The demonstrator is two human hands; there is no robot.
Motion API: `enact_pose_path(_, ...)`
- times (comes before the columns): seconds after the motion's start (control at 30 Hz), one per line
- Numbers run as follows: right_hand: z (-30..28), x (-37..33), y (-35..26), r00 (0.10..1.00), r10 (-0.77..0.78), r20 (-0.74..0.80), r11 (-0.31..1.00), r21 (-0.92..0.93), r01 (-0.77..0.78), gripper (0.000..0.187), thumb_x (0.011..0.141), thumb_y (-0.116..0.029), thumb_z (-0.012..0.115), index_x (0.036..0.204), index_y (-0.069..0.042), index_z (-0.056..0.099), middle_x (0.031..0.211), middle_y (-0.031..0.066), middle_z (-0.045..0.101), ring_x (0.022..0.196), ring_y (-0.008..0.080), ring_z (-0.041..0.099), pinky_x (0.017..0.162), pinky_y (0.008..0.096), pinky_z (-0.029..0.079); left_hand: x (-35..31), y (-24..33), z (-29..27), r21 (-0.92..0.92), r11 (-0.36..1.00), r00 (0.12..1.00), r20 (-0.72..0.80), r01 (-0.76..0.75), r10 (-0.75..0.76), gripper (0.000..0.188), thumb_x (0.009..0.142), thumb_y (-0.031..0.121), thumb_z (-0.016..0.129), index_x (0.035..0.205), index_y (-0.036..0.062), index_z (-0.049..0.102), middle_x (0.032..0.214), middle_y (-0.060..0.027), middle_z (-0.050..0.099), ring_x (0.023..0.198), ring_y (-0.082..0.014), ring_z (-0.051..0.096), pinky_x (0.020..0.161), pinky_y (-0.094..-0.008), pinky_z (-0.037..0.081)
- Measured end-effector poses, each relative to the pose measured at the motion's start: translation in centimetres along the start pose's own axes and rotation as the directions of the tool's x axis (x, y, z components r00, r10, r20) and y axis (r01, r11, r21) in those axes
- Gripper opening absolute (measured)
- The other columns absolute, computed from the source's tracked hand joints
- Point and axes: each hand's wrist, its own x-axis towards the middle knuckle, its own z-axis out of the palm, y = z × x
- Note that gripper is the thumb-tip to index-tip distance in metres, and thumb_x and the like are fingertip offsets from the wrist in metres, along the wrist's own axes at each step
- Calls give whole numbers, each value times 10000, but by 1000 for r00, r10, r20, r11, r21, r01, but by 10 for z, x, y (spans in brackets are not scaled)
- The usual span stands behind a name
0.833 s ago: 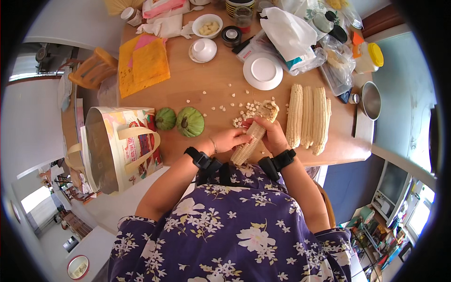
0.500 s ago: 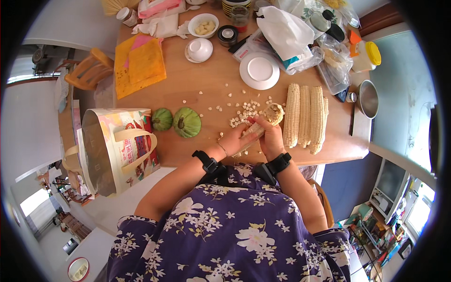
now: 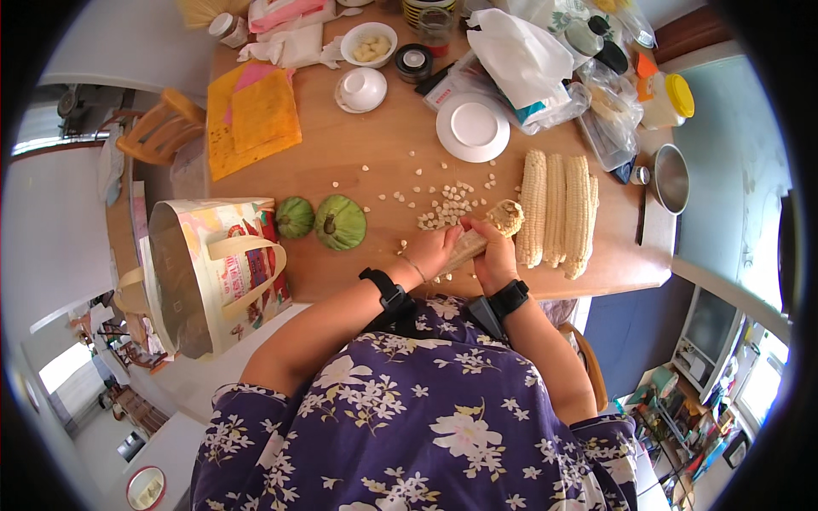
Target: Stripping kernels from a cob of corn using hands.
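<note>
A partly stripped corn cob (image 3: 506,218) lies slantwise between my hands, its far end up to the right. My right hand (image 3: 494,260) is wrapped round it. My left hand (image 3: 432,253) is closed against the cob from the left, fingertips meeting the right thumb near the kernels still on it. On the table just beyond, loose white kernels (image 3: 454,203) are scattered, thickest beyond my left hand. To the right of my hands, several whole white corn cobs (image 3: 532,209) lie side by side. What the left fingertips pinch is partly hidden.
Two green squashes (image 3: 340,222) sit left of the kernels, beside a patterned tote bag (image 3: 221,268). Farther back are an orange cloth (image 3: 266,115), an upturned white plate (image 3: 474,128), a white bowl (image 3: 369,44) and plastic bags (image 3: 520,60). A metal bowl (image 3: 671,179) stands far right.
The left hand has drawn slightly nearer to me and its fingers have closed up. The cob's far end has shifted a little right and nearer, with the right hand still round it.
</note>
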Motion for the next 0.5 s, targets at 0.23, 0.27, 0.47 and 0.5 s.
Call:
enact_pose_path(0.23, 4, 2, 2, 994, -104, -24, 995, -5, 104, 197, 775, 7, 596, 960, 11, 528, 837, 99, 620, 772, 220, 619, 677, 322, 508, 2, -8, -4, -194, 980, 999, -31, -41, 35, 462, 944, 428, 389, 1019, 14, 580, 871, -181, 637, 810, -286, 618, 712, -367, 455)
enact_pose_path(0.27, 4, 3, 3, 994, -105, -22, 994, -5, 105, 197, 775, 7, 596, 960, 11, 528, 837, 99, 620, 772, 220, 619, 677, 322, 508, 2, -4, -2, -193, 980, 999, -33, -42, 36, 462, 944, 428, 389, 1019, 14, 580, 871, -181, 637, 810, -286, 618, 712, -367, 455)
enact_pose_path(0.47, -1, 5, 3, 996, -64, -61, 998, -11, 63, 194, 773, 8, 592, 958, 0, 535, 844, 101, 621, 778, 206, 618, 661, 302, 498, -2, 12, 8, -7, 983, 976, -116, -184, 182, 478, 894, 472, 484, 1149, 68, 514, 889, -169, 640, 829, -285, 628, 702, -364, 472)
enact_pose_path(0.5, -3, 5, 3, 997, -30, -66, 999, 20, 31, 187, 772, 10, 589, 953, 1, 539, 848, 102, 623, 786, 207, 618, 669, 301, 496, -2, 15, 5, 3, 991, 990, -58, -130, 130, 438, 901, 443, 481, 1140, 77, 525, 894, -174, 638, 832, -304, 624, 698, -371, 473)
